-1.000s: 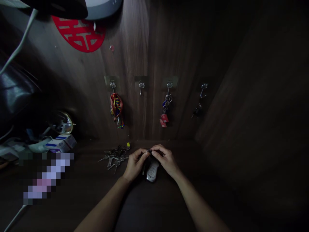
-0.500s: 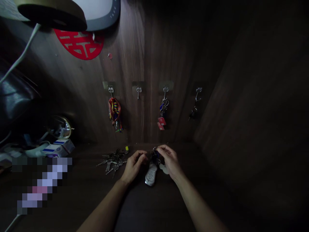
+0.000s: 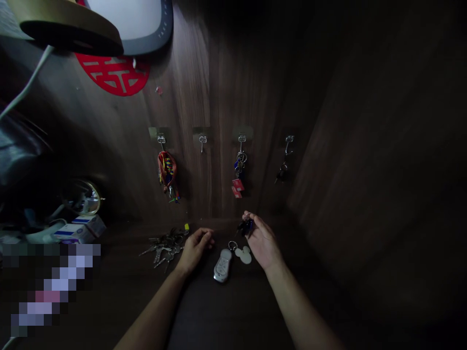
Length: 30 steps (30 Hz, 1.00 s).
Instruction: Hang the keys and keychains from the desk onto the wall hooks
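Observation:
My right hand (image 3: 264, 243) pinches the ring of a small bunch of dark keys (image 3: 245, 227), which hangs from the fingertips above the surface. Loosely curled, with nothing visible in its fingers, my left hand (image 3: 196, 249) rests between a large pile of keys (image 3: 166, 249) and a silver remote key fob (image 3: 223, 266). The fob lies on the dark wooden surface, and its ring joins it to a pale, round-lobed tag (image 3: 243, 254) beside my right hand.
On the wall, a beaded red key pouch (image 3: 168, 170), keys with red tags (image 3: 238, 185) and a small black key (image 3: 282, 173) hang from metal hooks. One hook (image 3: 203, 142) between them is bare. Boxes (image 3: 82, 229) and a round mirror (image 3: 89, 197) stand left.
My right hand has lifted the dark keys up and right, away from the fob and tag, which stay on the surface. My left hand is slightly farther from them. The view has shifted a little.

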Motion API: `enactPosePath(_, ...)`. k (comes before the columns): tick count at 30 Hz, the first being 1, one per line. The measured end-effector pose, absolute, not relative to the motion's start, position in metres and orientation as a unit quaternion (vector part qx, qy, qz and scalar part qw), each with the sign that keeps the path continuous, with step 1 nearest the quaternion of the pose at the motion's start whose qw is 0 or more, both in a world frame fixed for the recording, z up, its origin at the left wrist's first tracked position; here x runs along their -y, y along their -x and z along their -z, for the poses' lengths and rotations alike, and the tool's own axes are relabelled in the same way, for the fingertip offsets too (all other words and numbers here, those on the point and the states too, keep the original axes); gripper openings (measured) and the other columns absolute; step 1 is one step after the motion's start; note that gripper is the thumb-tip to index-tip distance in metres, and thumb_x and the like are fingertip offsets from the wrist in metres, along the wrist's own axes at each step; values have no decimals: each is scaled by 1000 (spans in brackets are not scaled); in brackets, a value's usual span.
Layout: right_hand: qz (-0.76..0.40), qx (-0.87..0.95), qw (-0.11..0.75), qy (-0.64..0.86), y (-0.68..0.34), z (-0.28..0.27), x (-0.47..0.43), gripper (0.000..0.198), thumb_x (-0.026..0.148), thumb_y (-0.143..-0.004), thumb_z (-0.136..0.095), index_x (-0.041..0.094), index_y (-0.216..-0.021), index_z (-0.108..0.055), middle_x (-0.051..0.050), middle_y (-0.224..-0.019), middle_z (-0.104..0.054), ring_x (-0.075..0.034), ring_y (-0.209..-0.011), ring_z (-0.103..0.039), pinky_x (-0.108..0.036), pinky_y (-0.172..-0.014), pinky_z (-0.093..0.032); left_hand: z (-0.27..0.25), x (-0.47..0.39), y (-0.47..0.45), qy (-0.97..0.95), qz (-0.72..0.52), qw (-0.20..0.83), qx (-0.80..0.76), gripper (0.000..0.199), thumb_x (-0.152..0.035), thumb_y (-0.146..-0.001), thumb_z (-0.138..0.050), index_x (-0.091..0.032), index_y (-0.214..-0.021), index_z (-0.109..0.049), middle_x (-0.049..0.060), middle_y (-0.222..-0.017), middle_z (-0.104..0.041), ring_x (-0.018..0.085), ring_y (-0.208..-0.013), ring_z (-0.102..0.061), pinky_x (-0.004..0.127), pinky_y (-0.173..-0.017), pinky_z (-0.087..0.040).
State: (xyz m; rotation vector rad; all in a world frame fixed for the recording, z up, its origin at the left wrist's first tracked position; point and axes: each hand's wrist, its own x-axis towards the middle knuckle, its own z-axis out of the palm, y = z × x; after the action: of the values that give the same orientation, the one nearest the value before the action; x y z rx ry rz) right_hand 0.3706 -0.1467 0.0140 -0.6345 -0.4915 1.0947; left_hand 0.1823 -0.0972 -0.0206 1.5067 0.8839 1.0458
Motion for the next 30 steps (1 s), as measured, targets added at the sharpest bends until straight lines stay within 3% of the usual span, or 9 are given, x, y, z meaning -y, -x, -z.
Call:
enactPosePath(6,-544,133,793,238,-382,-17,147,10,21,-68,-72,20,-76,-67,2,-86,-71,-11,-84,-66,-21,-74,-55,21,96,-182,-617,-437,533,-380,36,-47,-76,-55,-15,-94,-59,-1,-70,-60,11,-63,-54,22,-61,-44)
enactPosePath(12,-535,92,809,226,-402,-31,147,6,18,-74,-65,22,-79,-66,4,-82,-71,-10,-80,-66,-23,-73,-57,19,97,-182,-615,-440,535,-377,38,-48,-75,-56,-15,-93,-59,-1,-68,-59,12,-63,-54,22,-61,-43)
enactPosePath(23,-252,249,887,297,-454,-108,123,16,21,-60,-75,17,-69,-62,4,-66,-65,-8,-60,-61,-19,-55,-52,19,98,-182,-619,-435,529,-384,39,-50,-73,-57,-16,-92,-59,0,-68,-59,13,-62,-54,24,-61,-44)
enactPosePath(30,-123,303,888,322,-484,-153,95,15,25,-58,-72,16,-64,-62,5,-60,-60,-7,-54,-55,-18,-50,-46,21,97,-182,-622,-439,525,-380,39,-50,-73,-57,-16,-92,-60,0,-68,-60,13,-63,-55,24,-61,-45)
